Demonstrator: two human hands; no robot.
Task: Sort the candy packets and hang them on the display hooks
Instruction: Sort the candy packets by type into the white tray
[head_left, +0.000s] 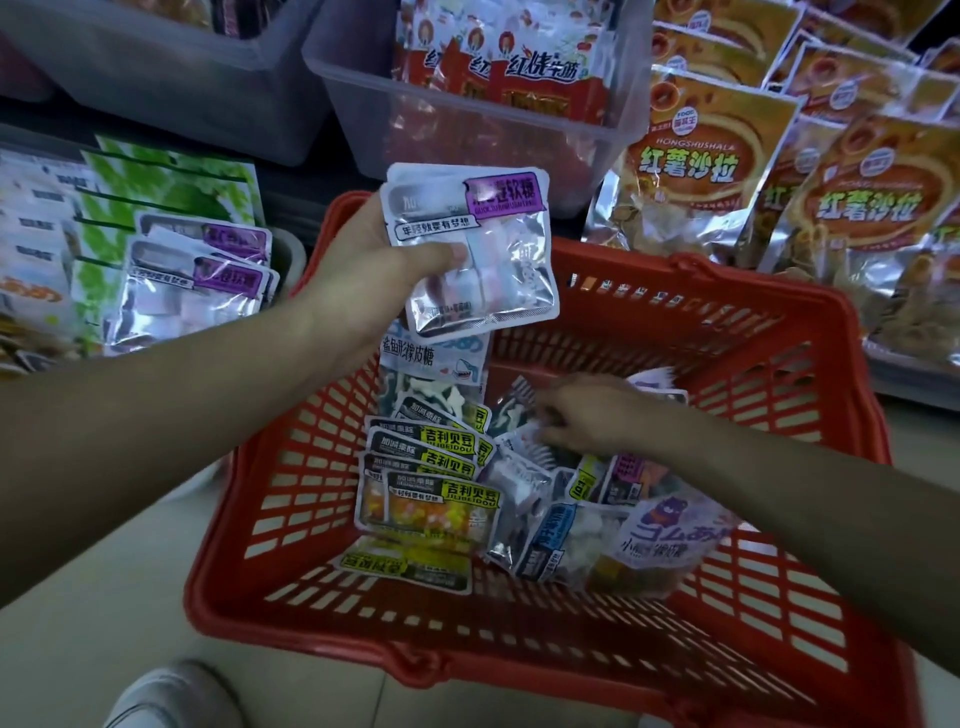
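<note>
**A:** Head view. Hand poses?

**B:** Left hand (374, 270) is raised over the far left corner of the red basket (519, 670), with the forearm crossing from the frame's left edge. Its thumb lies across the front and its fingers are behind, gripping a small stack of purple-label soft-candy packets (470, 244). The stack is upright, face to camera. Right hand (597, 415) is down inside the basket near the far wall, palm down, fingers curled into the loose packets. There's motion blur there, so I can't tell if it pinches one or only touches.

**A:** Readable text?

**B:** On the held packet the purple tag ends in 软糖, and the strip below reads 年轻就要有梦想.
- **Basket, left side:** fanned yellow-label packets (441, 496) marked 吉利贝豆.
- **Basket, far left corner:** beyond those, a shark gummy packet (431, 358) marked 鲨鱼形橡皮糖.
- **Basket, right side:** a purple bear packet (670, 530), text blurred.
- **Outside, right of the basket:** orange bags (691, 171) marked 红薯沙拉, HONGSHUSHALA.
- **Behind the far edge:** a clear bin (363, 130) holding red packets (524, 73) marked 红烧牛筋.

**A:** Unclear bits?

**B:** More purple-tag packets (202, 280) sit left of the basket, tags too blurred to read. The held stack shows at least two edges, but the count is unclear. The right hand hides the packets under it. The frame cuts off the basket's near right corner and a white shoe (176, 696) at bottom left.
</note>
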